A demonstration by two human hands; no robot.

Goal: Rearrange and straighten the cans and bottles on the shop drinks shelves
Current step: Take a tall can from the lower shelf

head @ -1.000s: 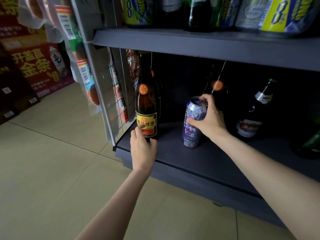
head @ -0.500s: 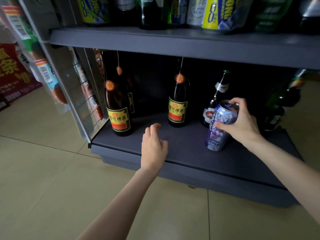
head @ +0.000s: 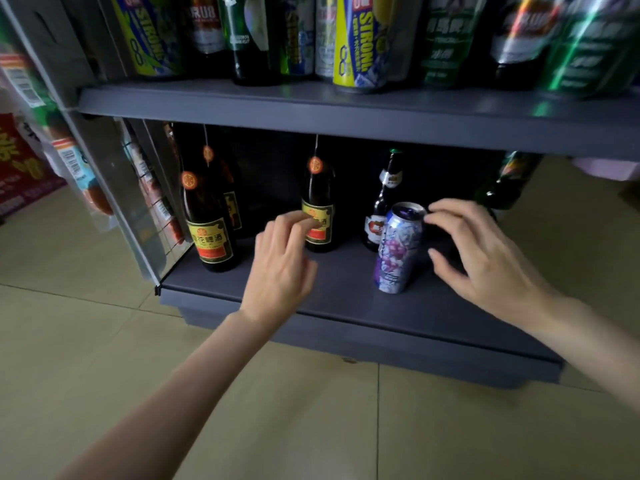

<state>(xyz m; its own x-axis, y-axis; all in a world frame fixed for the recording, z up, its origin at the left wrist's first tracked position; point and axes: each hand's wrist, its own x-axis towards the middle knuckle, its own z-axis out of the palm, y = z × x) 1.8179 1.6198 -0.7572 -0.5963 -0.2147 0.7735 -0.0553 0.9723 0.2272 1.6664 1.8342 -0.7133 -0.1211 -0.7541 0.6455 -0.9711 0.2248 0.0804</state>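
A purple grape-print can (head: 398,251) stands upright on the dark bottom shelf (head: 311,292). My right hand (head: 485,258) hovers just right of the can, fingers spread, not touching it. My left hand (head: 280,268) reaches toward a brown bottle with a yellow label (head: 317,209), fingertips just in front of its label, holding nothing. Another brown yellow-label bottle (head: 207,223) stands at the shelf's left, with one more behind it. A dark bottle with a silver neck foil (head: 382,202) stands behind the can. A green bottle (head: 502,185) sits at the far right.
The upper shelf (head: 346,112) overhangs closely and carries several cans and bottles, among them a yellow STRONG can (head: 360,43). A clear side panel with a wire rack (head: 138,202) closes the left end. Beige floor tiles (head: 104,341) lie below.
My right hand slid the can rightward, set it down and let go. My left hand left the left bottle and moved toward the middle bottle. The view shifted right.
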